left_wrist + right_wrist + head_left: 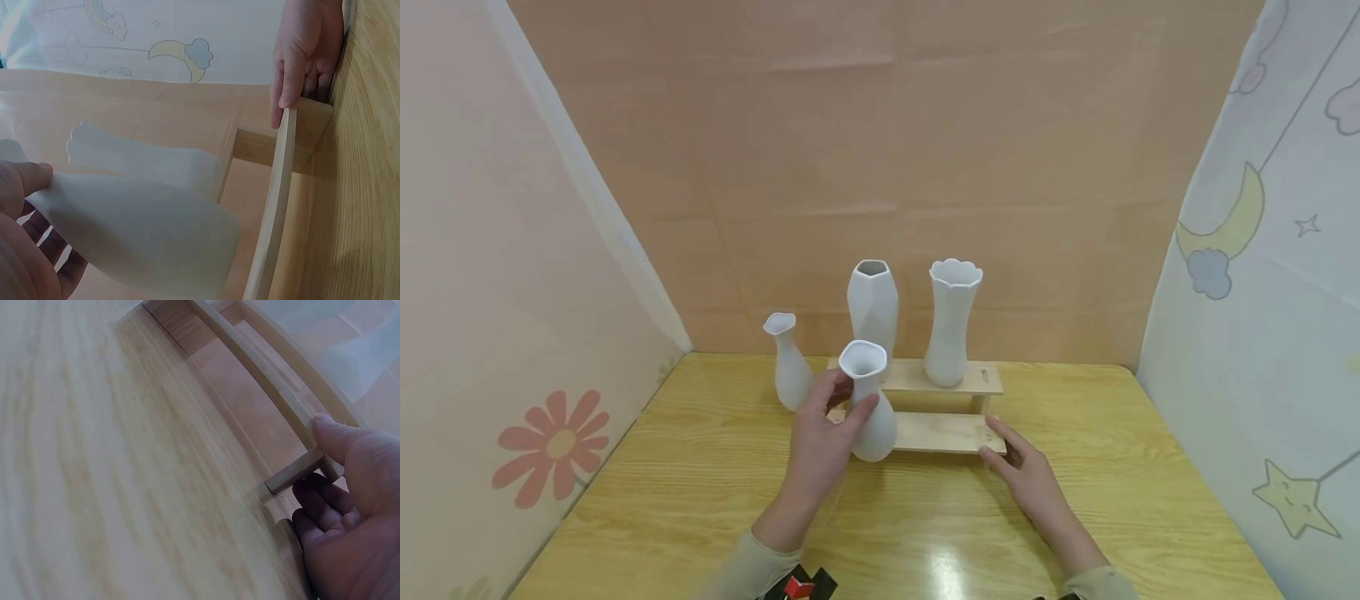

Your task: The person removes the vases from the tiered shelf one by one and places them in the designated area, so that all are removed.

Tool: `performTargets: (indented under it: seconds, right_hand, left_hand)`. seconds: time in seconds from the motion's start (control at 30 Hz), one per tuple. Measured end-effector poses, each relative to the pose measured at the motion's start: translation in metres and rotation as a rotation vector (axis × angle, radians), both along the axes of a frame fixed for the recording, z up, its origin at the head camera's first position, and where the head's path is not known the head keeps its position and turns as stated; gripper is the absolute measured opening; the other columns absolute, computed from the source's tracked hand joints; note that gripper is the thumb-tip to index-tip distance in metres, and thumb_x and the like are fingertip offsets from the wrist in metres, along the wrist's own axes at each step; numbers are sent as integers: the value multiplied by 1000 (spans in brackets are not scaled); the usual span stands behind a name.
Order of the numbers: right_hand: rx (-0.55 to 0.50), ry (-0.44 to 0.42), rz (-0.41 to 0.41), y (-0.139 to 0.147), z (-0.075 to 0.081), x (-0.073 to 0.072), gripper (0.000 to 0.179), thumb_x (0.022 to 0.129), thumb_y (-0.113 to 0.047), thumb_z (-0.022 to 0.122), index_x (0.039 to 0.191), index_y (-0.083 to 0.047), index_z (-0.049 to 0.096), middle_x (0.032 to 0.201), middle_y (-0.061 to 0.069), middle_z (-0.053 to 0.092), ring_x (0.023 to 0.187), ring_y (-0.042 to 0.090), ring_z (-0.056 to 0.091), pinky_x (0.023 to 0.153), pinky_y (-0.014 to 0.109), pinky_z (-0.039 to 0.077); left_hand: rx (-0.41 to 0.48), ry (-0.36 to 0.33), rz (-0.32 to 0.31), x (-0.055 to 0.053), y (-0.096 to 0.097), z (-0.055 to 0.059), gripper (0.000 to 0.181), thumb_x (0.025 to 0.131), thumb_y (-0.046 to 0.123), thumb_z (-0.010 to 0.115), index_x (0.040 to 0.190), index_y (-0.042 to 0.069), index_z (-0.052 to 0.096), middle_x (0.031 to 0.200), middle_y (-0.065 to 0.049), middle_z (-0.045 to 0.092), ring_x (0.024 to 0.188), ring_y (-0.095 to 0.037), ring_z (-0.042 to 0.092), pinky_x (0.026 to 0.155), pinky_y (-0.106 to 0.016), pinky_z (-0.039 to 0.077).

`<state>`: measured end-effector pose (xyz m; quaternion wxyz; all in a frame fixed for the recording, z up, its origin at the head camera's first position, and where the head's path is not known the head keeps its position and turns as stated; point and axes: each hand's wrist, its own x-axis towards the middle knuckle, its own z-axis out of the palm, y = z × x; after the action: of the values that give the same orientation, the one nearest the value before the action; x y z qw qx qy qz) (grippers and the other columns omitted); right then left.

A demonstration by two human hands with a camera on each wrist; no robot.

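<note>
My left hand [823,429] grips a white vase [876,425] around its neck, thumb in front and fingers behind. That vase has a wavy mouth and a round belly, and the left wrist view shows its base above the lower board. My right hand [1026,475] pinches the right end of a two-step wooden stand [943,432], with the thumb [334,434] on the board's edge and the other fingers curled beneath. On the upper step stand a faceted white vase [872,304] and a scallop-rimmed white vase [951,329].
Left of the stand, a slim-necked white vase [792,371] stands on the wooden table [700,467]. A peach backdrop [1022,150] rises behind the table, with patterned cloth [1247,350] along the right side and a flowered one [497,292] along the left.
</note>
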<state>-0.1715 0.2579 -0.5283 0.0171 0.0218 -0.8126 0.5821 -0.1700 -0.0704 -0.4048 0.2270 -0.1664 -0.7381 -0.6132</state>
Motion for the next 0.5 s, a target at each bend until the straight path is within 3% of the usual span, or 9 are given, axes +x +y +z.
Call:
performTargets:
  seconds: [0.13,0.33,0.5]
  right_hand:
    - [-3,-9,1,0,0,-1,73,106,-46,74,170,-22,45,179,9,31,157,36,41,117,41,47]
    - [-5,-18,-10,0,0,-2,73,106,-44,75,170,-22,46,178,8,33,150,34,52,111,31,52]
    - [-15,-20,-7,0,0,-2,73,106,-44,75,170,-22,46,178,9,32,153,33,48,111,28,51]
  left_hand:
    - [-21,-22,48,1,-23,-1,38,96,11,88,130,16,73,125,0,70,119,-21,68,108,-52,55]
    - [-31,-61,121,4,-53,1,36,98,13,87,130,13,71,127,-3,71,121,-24,67,109,-55,54]
    - [-52,-57,187,3,-73,2,36,99,13,86,131,10,71,127,-5,72,120,-22,67,107,-51,56]
